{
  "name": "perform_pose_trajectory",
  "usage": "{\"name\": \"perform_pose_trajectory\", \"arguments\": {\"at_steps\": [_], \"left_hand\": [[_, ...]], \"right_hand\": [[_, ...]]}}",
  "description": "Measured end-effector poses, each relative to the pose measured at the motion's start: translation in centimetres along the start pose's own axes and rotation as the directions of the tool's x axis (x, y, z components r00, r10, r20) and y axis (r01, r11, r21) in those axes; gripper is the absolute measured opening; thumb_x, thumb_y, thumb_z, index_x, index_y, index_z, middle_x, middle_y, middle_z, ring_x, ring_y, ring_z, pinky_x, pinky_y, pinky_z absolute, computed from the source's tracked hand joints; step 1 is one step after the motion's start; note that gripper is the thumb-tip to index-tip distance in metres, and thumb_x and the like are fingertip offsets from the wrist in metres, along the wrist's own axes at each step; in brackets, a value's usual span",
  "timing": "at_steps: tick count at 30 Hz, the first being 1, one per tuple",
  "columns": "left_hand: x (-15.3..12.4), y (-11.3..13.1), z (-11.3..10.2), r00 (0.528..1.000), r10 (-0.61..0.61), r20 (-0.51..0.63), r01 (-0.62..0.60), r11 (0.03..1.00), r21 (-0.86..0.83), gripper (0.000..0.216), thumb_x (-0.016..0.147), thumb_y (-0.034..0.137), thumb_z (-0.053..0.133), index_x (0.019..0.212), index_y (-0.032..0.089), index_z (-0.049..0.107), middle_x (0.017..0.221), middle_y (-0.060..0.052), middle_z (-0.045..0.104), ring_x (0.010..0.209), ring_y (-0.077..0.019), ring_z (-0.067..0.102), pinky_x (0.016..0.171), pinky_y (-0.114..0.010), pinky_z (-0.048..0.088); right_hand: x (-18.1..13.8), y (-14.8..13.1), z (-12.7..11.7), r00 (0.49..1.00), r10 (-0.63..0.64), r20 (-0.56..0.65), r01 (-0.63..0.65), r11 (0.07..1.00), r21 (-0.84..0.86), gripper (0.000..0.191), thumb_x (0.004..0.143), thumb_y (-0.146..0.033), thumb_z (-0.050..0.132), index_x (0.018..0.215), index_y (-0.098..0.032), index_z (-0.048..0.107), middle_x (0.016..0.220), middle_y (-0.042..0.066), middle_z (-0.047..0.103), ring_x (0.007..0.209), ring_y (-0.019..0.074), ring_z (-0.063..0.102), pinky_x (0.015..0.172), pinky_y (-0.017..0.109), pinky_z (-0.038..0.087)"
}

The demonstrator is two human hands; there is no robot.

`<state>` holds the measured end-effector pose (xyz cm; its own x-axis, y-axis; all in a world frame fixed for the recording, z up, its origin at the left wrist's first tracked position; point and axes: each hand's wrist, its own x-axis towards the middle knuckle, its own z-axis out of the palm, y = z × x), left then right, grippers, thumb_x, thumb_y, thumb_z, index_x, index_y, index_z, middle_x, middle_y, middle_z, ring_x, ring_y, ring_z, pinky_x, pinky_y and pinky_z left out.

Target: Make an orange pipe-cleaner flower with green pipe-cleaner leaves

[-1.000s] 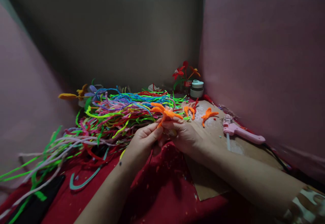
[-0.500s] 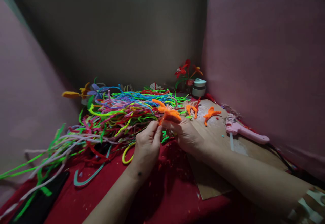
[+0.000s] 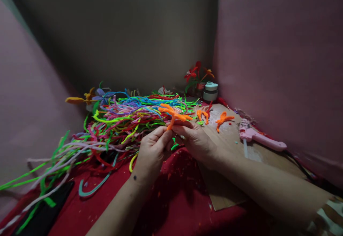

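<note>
An orange pipe-cleaner flower (image 3: 175, 114) with pale stamens at its centre is held up between my hands. My left hand (image 3: 154, 145) pinches its lower part with thumb and forefinger. From the other side, my right hand (image 3: 195, 141) has its fingers closed on the flower's base, just under the petals. The fingertips of both hands nearly meet, and the stem below is hidden by them. Behind the flower spreads a heap of many-coloured pipe cleaners (image 3: 131, 113). To the right, another orange pipe-cleaner piece (image 3: 223, 120) rests on a cardboard sheet (image 3: 222, 189).
A pink glue gun (image 3: 259, 139) lies on the cardboard at right, its cord trailing off. At the back stand a small lidded jar (image 3: 210, 92) and red flowers (image 3: 190, 74). A black flat object (image 3: 50, 207) lies at front left on the red cloth (image 3: 177, 196).
The flower has turned in my fingers, so its petals now spread more sideways and its narrow base shows. My left hand has shifted slightly left and rolled.
</note>
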<state>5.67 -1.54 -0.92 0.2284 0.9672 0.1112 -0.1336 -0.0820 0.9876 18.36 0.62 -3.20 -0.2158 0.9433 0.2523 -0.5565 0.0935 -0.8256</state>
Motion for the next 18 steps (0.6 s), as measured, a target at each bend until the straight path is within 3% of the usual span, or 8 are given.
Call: {"name": "perform_pose_trajectory", "arguments": {"at_steps": [8,13,18], "left_hand": [[0.0,0.4,-0.5,0.984,-0.108,0.139,0.135,0.97,-0.201,0.019,0.079,0.033,0.058,0.077,0.015,0.053,0.048,0.009,0.029,0.037,-0.0014,0.018,0.036,-0.016,0.016],[0.2,0.4,-1.1,0.949,-0.159,0.271,0.236,0.93,-0.281,0.012,0.084,0.028,0.052,0.081,0.017,0.054,0.046,0.009,0.029,0.035,-0.0013,0.012,0.034,-0.015,0.015],[0.6,-0.3,-1.4,0.943,-0.131,0.305,0.227,0.925,-0.304,0.011,0.085,0.027,0.049,0.085,0.018,0.055,0.045,0.009,0.032,0.034,-0.0022,0.015,0.033,-0.015,0.018]], "right_hand": [[0.1,0.0,0.0,0.999,0.015,0.03,-0.016,1.0,0.016,0.014,0.07,-0.024,0.068,0.084,-0.021,0.068,0.076,-0.001,0.061,0.059,0.0074,0.046,0.053,0.022,0.033],[0.2,0.2,-0.1,0.996,-0.004,0.093,0.002,1.0,0.02,0.01,0.073,-0.025,0.065,0.081,-0.02,0.068,0.064,-0.003,0.055,0.053,0.0063,0.039,0.051,0.022,0.03],[0.1,0.2,0.0,0.996,-0.023,0.088,0.026,0.999,-0.03,0.01,0.076,-0.025,0.062,0.069,-0.017,0.064,0.058,-0.004,0.048,0.05,0.0061,0.035,0.049,0.022,0.028]]}}
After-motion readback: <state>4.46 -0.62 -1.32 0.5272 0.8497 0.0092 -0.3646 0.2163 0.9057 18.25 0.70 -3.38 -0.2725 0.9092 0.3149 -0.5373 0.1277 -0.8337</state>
